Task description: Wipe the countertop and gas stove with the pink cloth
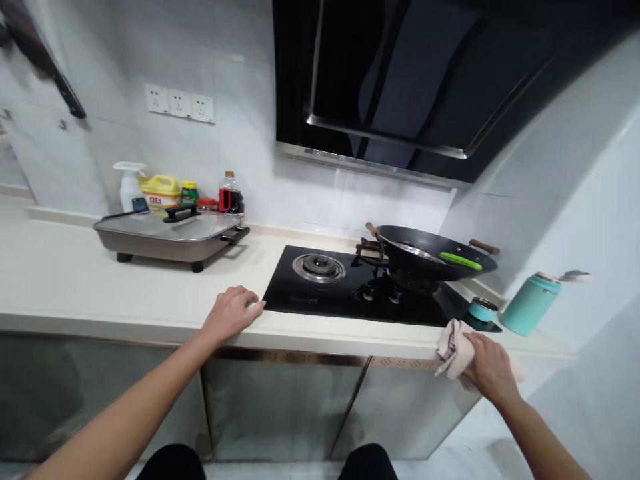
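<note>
My right hand (489,363) grips a crumpled pale pink cloth (456,350) at the counter's front edge, right of the stove. Part of the cloth hangs below the edge. My left hand (234,312) rests on the cream countertop (180,293) just left of the stove, holding nothing, its thumb apart from its fingers. Between the hands lies a black glass gas stove (320,297) with its left burner (319,267) bare. On the right burner stands a black wok (425,267) with wooden handles, and a bright green utensil handle (461,261) lies across it.
A small turquoise bowl (483,309) and a turquoise holder (531,303) stand right of the stove. At the left sits an electric pan (165,241) with a glass lid, with bottles (231,193) behind it. A black range hood (380,87) overhangs the stove. Cabinet doors (285,403) are below.
</note>
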Demonstrator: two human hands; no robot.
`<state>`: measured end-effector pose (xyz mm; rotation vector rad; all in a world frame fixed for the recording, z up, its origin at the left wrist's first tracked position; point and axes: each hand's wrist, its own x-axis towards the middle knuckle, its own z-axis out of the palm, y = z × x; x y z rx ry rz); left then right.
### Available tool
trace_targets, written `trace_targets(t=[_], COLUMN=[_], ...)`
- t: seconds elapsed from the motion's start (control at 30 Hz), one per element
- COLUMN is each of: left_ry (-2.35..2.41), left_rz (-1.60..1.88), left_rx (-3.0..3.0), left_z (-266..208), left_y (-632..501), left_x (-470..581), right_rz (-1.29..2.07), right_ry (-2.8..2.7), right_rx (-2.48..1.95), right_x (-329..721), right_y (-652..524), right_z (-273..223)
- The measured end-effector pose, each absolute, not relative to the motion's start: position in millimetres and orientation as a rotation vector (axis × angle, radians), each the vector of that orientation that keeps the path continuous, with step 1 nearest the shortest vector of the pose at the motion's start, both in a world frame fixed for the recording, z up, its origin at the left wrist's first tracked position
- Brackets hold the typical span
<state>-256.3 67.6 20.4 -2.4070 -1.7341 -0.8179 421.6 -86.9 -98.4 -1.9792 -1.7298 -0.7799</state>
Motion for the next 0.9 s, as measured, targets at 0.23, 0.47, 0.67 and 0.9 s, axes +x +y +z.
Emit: trace_targets(t=[0.23,0.47,0.67,0.9], left_ry=[-1.798,-1.795,-1.714,-1.688], left_rz=[-0.821,-0.891,-0.893,-0.982], left_rx=[-2.426,-2.411,-2.368,-2.421], left_z=[29,27,18,18], left_y=[59,57,60,60], left_x=[-247,-247,-251,-260], right_rz=[-0.703,-0.584,-0.561,-0.449], right_ry=[-1.923,-2.101,-2.355,-2.501], right_rx=[-1.806,-1.578,-1.420,-1.086], right_x=[308,117,-44,-62], right_y=[-64,-23,14,12], right_z=[-87,-72,-51,-35])
